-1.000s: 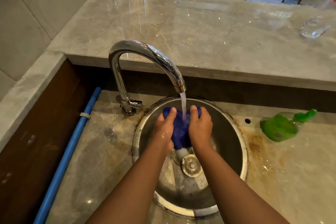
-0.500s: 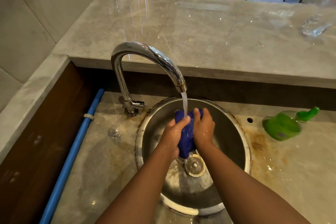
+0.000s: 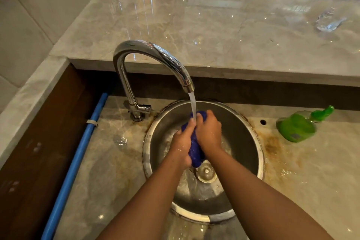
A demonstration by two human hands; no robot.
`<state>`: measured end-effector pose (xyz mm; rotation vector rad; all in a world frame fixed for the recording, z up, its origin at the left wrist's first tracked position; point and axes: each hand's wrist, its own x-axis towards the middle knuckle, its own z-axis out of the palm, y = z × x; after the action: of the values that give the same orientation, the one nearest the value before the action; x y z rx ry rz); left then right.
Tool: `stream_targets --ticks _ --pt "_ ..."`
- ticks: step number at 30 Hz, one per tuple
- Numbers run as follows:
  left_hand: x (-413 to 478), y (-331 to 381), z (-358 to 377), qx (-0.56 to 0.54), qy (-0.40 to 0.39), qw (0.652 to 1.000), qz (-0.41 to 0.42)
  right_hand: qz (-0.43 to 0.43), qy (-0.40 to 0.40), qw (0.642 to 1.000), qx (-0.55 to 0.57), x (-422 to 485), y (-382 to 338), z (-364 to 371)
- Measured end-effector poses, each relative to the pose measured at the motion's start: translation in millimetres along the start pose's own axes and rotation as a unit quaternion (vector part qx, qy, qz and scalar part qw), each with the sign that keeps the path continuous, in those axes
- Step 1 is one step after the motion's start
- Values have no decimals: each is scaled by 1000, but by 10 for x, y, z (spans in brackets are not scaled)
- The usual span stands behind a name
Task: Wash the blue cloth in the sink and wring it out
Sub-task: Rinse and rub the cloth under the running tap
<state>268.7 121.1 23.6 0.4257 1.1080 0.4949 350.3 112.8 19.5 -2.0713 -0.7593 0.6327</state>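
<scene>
Two bare forearms reach in from the bottom edge and meet over the round steel sink [image 3: 260, 154], where the left hand [image 3: 182, 143] and right hand [image 3: 209, 132] are pressed together, both clamped on the blue cloth [image 3: 195, 153]. The cloth is bunched into an upright wad between the palms, its top poking out above the fingertips and its lower end hanging just above the drain [image 3: 206, 172]. The left hand's thumb lies across the front of the wad; the right hand's fingers curl over its top. A stream of water [image 3: 192, 103] falls from the curved chrome faucet [image 3: 152, 52] straight onto the cloth's top and the fingers there. The faucet is mounted on the wet, rust-stained counter [image 3: 311, 177] just left of the basin. A green bottle [image 3: 296, 127] lies on its side to the right, well apart from the hands. A blue pipe [image 3: 78, 154] runs along the counter's left edge. On the raised ledge behind, a clear plastic bottle [image 3: 331, 19] lies at far right.
</scene>
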Motion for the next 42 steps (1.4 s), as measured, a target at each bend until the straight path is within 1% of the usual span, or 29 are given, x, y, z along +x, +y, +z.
stream_targets --ticks 2,4,6,7,9,11,13,15,16,17,18,19,20,21,22,24,25,28,29,31,33,34,35,36,38,39,40,41,42 --pt "-72 33 -2 -3 -34 999 14 44 -6 999 19 63 44 -24" --pt "-94 90 -48 18 -44 998 45 85 -11 995 51 77 53 -67" --pt "-66 150 -168 13 -19 997 67 114 -16 989 93 96 16 -137" --pt "-52 176 -231 7 -8 997 75 132 -25 982 133 99 -21 -176" --pt "4 204 -313 43 37 994 97 154 -50 966 202 55 -122 -237" --pt "79 217 -299 137 112 976 124 118 -52 974 185 0 -204 -257" --pt "66 218 -200 213 176 950 147 57 -35 988 138 -85 -281 -268" --pt "6 208 -110 274 189 925 184 2 -22 995 100 -181 -348 -288" --pt "-22 183 -67 276 166 925 202 -16 -25 996 89 -231 -371 -296" --pt "-84 152 -13 240 126 941 204 -29 -32 995 85 -279 -384 -297" --pt "-154 115 46 174 77 966 172 -35 -43 995 84 -335 -401 -296" --pt "-220 83 96 91 31 988 120 -36 -54 995 81 -377 -398 -280" --pt "-260 72 118 16 -5 997 78 -33 -67 995 72 -420 -408 -272" --pt "-287 70 116 -36 -28 998 51 -31 -81 995 58 -459 -420 -272" --pt "-299 83 96 -61 -53 996 35 -28 -101 994 35 -504 -444 -285" --pt "-265 84 3 -79 -97 992 15 -18 -161 987 -10 -608 -498 -344" --pt "-294 59 -24 -77 -102 992 13 -14 -198 980 -19 -677 -538 -375" --pt "-190 -201 -286 3 -60 994 87 -43 -292 955 8 -934 -627 -391" --pt "-185 -251 -329 14 -55 996 74 -58 -306 950 5 -995 -629 -386" --pt "-187 -204 -300 -18 -71 996 48 -70 -293 953 14 -980 -577 -412" --pt "-182 -50 -211 -94 -115 989 10 -34 -236 970 42 -810 -485 -505" --pt "-195 24 -162 -136 -122 983 -17 -8 -201 978 55 -704 -410 -571" --pt "-210 68 -128 -154 -138 978 -29 11 -165 984 66 -603 -330 -638" --pt "-162 72 -132 -151 -132 979 -25 16 -127 990 64 -513 -256 -701" --pt "-145 75 -158 -138 -123 983 -11 -24 -57 998 15 -354 -122 -789" --pt "-129 75 -186 -138 -120 983 -10 -44 -49 998 -16 -281 -58 -808" --pt "-123 79 -199 -127 -126 984 -9 -46 -69 996 -28 -215 -8 -806" --pt "-139 86 -203 -118 -142 983 -10 -19 -113 993 -15 -143 39 -789" --pt "-137 83 -211 -105 -154 982 -2 37 -165 985 31 -90 56 -770"
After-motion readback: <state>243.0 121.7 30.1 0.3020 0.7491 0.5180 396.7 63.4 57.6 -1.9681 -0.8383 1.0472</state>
